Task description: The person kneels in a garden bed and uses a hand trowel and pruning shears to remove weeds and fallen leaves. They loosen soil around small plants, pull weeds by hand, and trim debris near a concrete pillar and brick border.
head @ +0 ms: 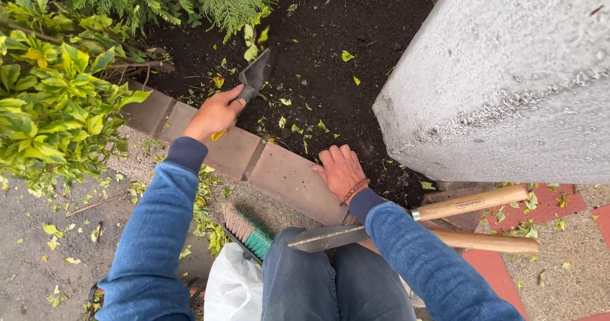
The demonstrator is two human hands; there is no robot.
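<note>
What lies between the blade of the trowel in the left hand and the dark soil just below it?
Nothing solid shows. The left hand grips the trowel, whose blade hangs over open dark soil. Only small cut leaves lie scattered there. The right hand rests flat, apart, beside the brick edging.

White plastic bag [232,289] at bottom edge — beside a brush [249,232].

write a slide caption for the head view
Left hand holds a trowel over dark soil; right hand rests flat beside the brick edging.
</note>
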